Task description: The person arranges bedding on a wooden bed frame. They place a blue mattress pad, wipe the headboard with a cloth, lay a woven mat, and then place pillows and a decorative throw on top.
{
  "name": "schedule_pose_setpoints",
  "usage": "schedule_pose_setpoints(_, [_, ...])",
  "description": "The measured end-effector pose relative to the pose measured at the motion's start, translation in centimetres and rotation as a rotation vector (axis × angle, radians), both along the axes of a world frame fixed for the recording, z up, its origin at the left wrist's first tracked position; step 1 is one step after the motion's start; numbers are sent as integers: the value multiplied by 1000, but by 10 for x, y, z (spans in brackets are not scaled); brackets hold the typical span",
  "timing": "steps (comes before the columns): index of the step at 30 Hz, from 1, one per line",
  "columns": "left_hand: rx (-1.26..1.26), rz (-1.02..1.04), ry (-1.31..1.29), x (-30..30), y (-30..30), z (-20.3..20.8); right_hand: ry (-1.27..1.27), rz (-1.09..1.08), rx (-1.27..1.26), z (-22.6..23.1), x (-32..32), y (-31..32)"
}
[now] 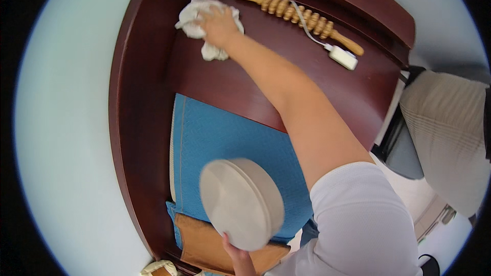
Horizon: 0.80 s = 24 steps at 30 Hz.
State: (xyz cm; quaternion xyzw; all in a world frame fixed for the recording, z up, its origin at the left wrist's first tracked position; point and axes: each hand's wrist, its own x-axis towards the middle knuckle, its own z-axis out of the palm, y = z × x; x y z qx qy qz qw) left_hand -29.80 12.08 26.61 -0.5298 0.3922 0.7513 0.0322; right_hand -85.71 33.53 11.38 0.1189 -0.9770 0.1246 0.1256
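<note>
A: Asking about the crumpled white fabric cloth [190,23]: lying where?

B: Lying far ahead and to the left on the glossy dark-red wooden shelf [230,79], directly under the right hand [219,26]. Showing no clear long axis, just bunching, with one fold pointing back toward the body.

A: Using which arm there?

B: Using the right, lying diagonally across the shelf. Holding the left hand [238,258] well apart from the cloth, much nearer the body.

A: Gripping the fabric, or only touching?

B: Touching, with fingers spreading apart over it; not being able to tell about any pinch underneath.

A: And doing what with the left?

B: Clamping on a pale beige, round, lidded container [232,204] above the blue quilted bedcover [220,133]. Seeing only the thumb at the rim.

A: Seeing anything beside the cloth?

B: Seeing a light-brown wooden beaded roller stick [299,16] to its right, slanting down rightward.
</note>
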Motion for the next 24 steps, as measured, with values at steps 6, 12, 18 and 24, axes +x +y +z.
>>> schedule_pose_setpoints(6, [77, -41, 265, -177, -10, -27, -87, 152, -213, 30, 179, 84])
schedule_pose_setpoints(12, [204, -207, 430, -334, 28, -69, -320, 41, -36, 45, 354, 212])
schedule_pose_setpoints(18, [-86, -446, 392, -404, 51, -89, -315, -76, -32, 50, 433, 265])
schedule_pose_setpoints(24, [-1165, -323, 274, -419, 74, -90, -294, -88, -56, 47, 428, 263])
